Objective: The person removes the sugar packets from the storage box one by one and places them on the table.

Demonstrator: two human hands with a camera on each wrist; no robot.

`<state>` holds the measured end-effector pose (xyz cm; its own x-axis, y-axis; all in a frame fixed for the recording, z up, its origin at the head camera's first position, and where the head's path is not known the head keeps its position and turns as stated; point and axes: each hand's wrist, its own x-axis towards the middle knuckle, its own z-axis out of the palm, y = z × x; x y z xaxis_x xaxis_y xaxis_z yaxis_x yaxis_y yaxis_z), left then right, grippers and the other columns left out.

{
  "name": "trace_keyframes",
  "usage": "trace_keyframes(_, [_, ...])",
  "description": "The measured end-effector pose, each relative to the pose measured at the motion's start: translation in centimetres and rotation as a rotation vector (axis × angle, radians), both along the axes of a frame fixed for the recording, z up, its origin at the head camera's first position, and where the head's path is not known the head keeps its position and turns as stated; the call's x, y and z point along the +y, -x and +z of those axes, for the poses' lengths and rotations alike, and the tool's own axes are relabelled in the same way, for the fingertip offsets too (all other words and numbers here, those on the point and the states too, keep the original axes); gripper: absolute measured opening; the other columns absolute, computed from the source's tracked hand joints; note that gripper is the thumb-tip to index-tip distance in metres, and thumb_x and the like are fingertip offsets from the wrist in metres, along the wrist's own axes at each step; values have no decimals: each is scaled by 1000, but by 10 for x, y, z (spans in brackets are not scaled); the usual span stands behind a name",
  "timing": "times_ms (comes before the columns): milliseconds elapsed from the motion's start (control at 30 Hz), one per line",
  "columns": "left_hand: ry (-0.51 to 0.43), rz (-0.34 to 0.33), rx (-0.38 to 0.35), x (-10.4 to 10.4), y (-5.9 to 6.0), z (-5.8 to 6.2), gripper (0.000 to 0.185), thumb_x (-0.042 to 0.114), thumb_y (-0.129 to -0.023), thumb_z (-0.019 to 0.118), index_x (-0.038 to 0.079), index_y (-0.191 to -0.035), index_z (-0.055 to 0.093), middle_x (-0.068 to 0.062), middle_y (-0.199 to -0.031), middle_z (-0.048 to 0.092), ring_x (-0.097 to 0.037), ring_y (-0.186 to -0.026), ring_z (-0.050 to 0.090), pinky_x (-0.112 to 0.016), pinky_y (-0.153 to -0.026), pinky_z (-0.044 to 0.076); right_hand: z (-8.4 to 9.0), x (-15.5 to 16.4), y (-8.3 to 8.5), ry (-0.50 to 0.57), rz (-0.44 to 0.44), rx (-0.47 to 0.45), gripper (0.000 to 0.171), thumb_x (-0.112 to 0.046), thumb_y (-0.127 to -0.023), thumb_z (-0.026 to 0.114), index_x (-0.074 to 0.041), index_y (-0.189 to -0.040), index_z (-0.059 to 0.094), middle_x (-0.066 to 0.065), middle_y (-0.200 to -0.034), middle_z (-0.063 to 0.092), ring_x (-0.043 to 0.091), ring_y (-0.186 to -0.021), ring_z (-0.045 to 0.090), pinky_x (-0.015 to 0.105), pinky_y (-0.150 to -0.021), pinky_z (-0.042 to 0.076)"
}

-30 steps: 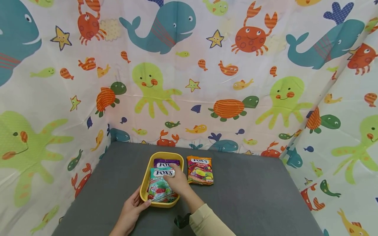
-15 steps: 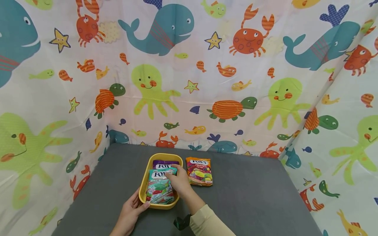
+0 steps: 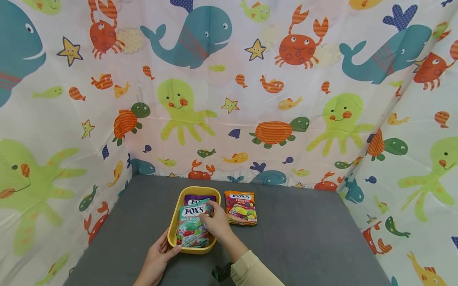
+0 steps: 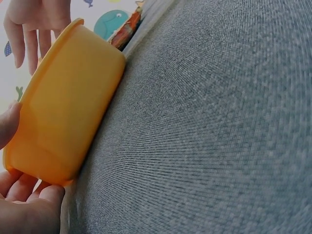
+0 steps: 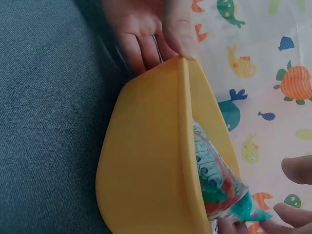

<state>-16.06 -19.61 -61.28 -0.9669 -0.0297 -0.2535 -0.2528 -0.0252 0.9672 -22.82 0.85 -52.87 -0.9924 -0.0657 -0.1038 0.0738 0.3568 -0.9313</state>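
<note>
A yellow plastic tub rests on the grey table and holds two bags of Fox's candy. On top lies the green mint candy bag, partly covering a purple candy bag. My left hand grips the tub's near left corner, its thumb at the rim and its fingers along the outer wall. My right hand reaches in over the tub's right side and pinches the green bag's upper right edge. In the right wrist view the green bag's corner sticks up past the rim beside the fingers.
An orange bag of Fox's fruit candy lies on the table just right of the tub. Below the right wrist is a small dark object. A sea-animal curtain stands around the back and sides of the grey table.
The green bag has shifted slightly left within the tub, and its upper right corner is raised and tilted by my right hand. My left hand keeps its grip. The head view has shifted slightly.
</note>
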Motion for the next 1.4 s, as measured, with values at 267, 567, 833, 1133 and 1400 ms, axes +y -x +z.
trace_keyframes(267, [-6, 7, 11, 0, -1, 0, 95, 26, -91, 78, 3, -162, 18, -23, -165, 20, -39, -151, 24, -44, -113, 43, 0, -2, -3, -3, 123, 90, 57, -10, -96, 69, -10, -149, 47, 19, -137, 58, 32, -115, 65, 46, -87, 62])
trace_keyframes(567, [-20, 1, 23, -1, -2, -1, 93, 24, -92, 76, 3, -162, 18, -23, -165, 21, -39, -151, 25, -35, -107, 50, -8, -3, -5, -14, 179, 59, 65, -8, -91, 75, -14, -150, 48, 12, -166, 27, 39, -133, 54, 49, -98, 56])
trace_keyframes(833, [-41, -11, 31, -1, -1, -3, 93, 22, -91, 77, 6, -162, 18, -20, -166, 20, -37, -152, 24, -30, -105, 51, -7, -6, -7, -65, 151, 32, 65, -13, -90, 77, -19, -149, 51, 15, -137, 58, 31, -116, 63, 51, -90, 60])
trace_keyframes(1133, [-30, -8, 14, -1, 0, 0, 95, 25, -90, 78, 9, -163, 19, -19, -166, 20, -36, -152, 24, -30, -105, 51, -10, -2, -4, -113, 189, 77, 71, -16, -88, 79, -24, -151, 48, 15, -140, 57, 29, -111, 63, 48, -85, 62])
trace_keyframes(1400, [-20, -8, 22, 0, 0, -1, 95, 25, -90, 78, 8, -162, 19, -19, -166, 21, -36, -152, 24, -30, -106, 50, -16, 4, 2, -214, 250, 155, 77, -16, -87, 80, -22, -155, 44, 14, -166, 28, 42, -144, 40, 60, -109, 45])
